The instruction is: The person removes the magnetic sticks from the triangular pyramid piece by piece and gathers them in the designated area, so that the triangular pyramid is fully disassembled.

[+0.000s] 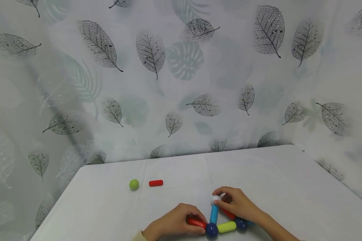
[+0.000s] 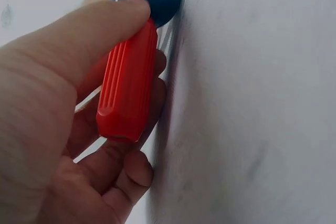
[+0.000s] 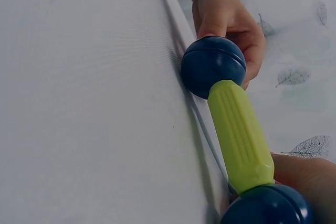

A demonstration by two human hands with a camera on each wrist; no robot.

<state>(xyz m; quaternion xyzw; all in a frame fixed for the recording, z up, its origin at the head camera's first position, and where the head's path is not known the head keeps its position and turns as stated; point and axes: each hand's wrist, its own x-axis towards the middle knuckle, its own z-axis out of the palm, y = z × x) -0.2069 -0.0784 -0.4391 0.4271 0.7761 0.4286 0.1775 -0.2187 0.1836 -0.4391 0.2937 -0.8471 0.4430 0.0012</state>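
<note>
My left hand [image 1: 181,219] pinches a red rod [image 2: 126,82] between thumb and fingers. One end of that rod meets a dark blue ball [image 1: 212,230]. From this ball a light blue rod [image 1: 214,214] runs up to a white ball [image 1: 215,199], which my right hand [image 1: 236,202] grips with thumb and fingertips. A yellow-green rod [image 3: 241,135] links the first dark blue ball to a second dark blue ball [image 1: 241,224]. Another red rod [image 1: 227,213] slants between the white ball and the second blue one, partly covered by the right hand.
Farther back on the white table [image 1: 108,197] lie a green ball [image 1: 134,184] and a loose red rod [image 1: 156,183]. A blue piece [image 1: 251,223] shows beside the second dark blue ball, under the right forearm. A leaf-patterned curtain [image 1: 175,100] hangs behind the table.
</note>
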